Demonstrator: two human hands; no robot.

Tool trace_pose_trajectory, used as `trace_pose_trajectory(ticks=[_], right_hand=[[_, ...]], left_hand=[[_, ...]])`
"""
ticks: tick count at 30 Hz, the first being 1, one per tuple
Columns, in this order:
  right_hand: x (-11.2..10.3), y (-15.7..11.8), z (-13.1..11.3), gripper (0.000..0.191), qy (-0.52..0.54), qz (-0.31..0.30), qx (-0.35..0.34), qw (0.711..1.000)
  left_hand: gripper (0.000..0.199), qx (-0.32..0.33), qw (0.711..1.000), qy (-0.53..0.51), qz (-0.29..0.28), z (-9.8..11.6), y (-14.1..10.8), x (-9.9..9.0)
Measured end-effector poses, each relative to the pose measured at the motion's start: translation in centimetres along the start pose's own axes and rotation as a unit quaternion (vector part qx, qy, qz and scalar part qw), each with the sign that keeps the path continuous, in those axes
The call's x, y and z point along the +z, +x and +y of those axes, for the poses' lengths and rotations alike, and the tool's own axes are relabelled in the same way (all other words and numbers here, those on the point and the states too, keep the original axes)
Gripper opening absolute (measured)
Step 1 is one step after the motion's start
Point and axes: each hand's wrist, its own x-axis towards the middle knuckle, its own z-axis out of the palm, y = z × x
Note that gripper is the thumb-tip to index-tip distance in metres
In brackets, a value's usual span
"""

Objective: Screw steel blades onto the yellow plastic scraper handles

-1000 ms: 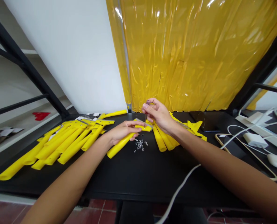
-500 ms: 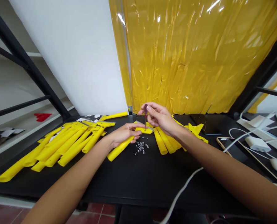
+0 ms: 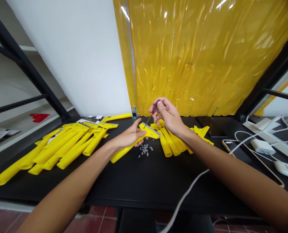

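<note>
Our left hand (image 3: 132, 136) grips the yellow scraper (image 3: 149, 132), at 7 o'clock from mid-view | our right hand (image 3: 166, 115) pinches the screwdriver (image 3: 148, 120), leaning to 1 o'clock, tip by the scraper's top end | little nuts and screws (image 3: 145, 149) lie at 6 o'clock below | we'd best stand it straighter, scraper kept still

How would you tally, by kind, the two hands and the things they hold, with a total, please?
Left hand and right hand: 2
Yellow handle: 1
Screwdriver: 1
Total: 4
</note>
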Motion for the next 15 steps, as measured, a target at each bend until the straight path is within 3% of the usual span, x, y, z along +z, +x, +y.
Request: trace_pose_trajectory(ticks=[7,15], right_hand=[[0.52,-0.65,0.92,0.028,-0.039,-0.045,-0.024,0.998],[0.45,-0.77,0.91,0.029,-0.056,-0.054,-0.027,0.997]], left_hand=[[0.081,0.053,0.998,0.022,-0.033,-0.44,0.27,-0.22],[0.079,0.042,0.998,0.041,-0.034,-0.81,0.59,-0.43]])
